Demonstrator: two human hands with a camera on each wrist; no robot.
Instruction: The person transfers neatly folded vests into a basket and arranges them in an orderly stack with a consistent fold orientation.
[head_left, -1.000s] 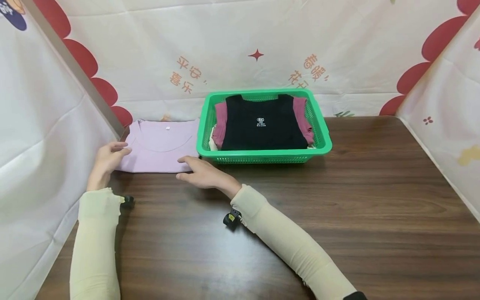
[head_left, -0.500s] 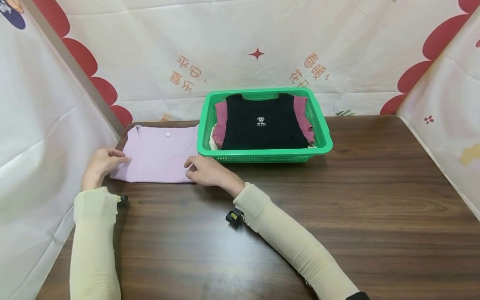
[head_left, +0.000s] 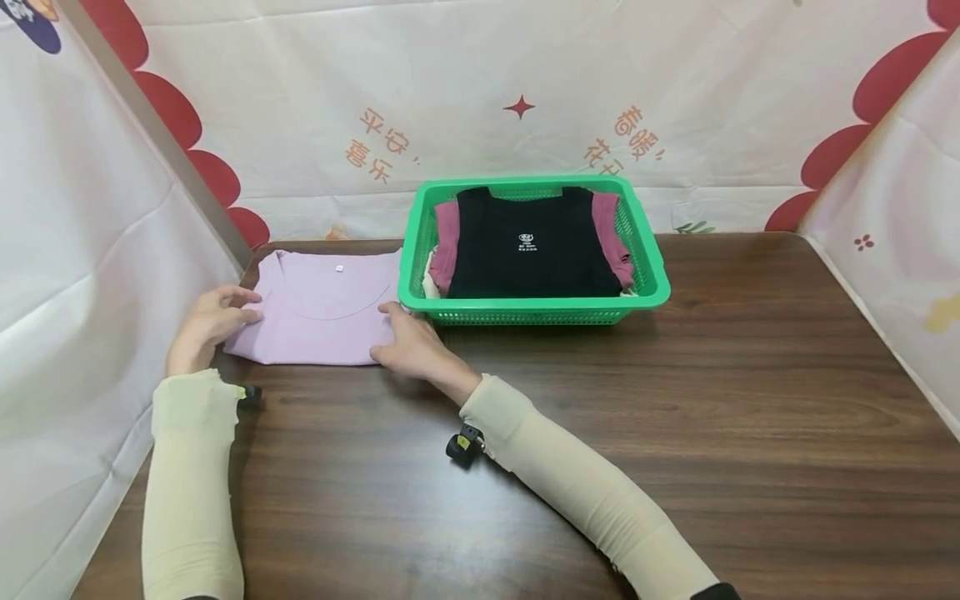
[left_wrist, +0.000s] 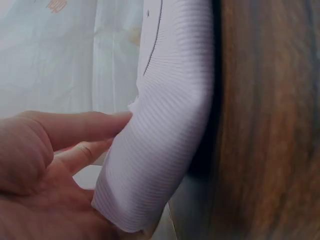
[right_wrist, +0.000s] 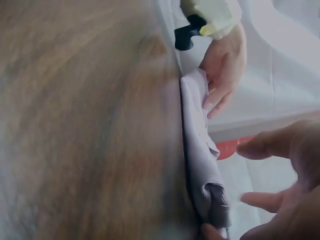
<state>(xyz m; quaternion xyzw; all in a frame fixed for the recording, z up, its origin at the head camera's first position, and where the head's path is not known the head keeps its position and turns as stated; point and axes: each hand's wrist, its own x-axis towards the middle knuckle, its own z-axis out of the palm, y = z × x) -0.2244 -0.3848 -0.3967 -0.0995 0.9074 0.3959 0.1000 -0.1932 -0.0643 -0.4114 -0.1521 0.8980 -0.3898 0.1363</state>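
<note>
A folded lavender ribbed shirt point(head_left: 326, 287) lies on the table at the back left, neckline and small label facing up. At its left edge, my left hand point(head_left: 204, 327) has thumb and forefinger extended over the fabric. The left wrist view shows a fingertip touching the shirt's upper face point(left_wrist: 160, 115), whose near end rises slightly off the table; fingers underneath are hidden. My right hand point(head_left: 412, 343) is at the front right corner, between shirt and basket. In the right wrist view its fingers are spread beside the shirt's end point(right_wrist: 200, 145), a fingertip close to the lower edge.
Right of the shirt stands a green plastic basket point(head_left: 540, 307) holding a folded black shirt point(head_left: 528, 250) with dark pink sleeves, pale cloth beneath. Its left rim overhangs the shirt. White printed curtains point(head_left: 450, 58) border the back and sides. The brown wooden table point(head_left: 600, 417) extends right and forward.
The lavender shirt has shifted slightly towards me since one second ago. My right fingers, bent half a second ago, are spread again. The left hand has moved slightly at the shirt's edge.
</note>
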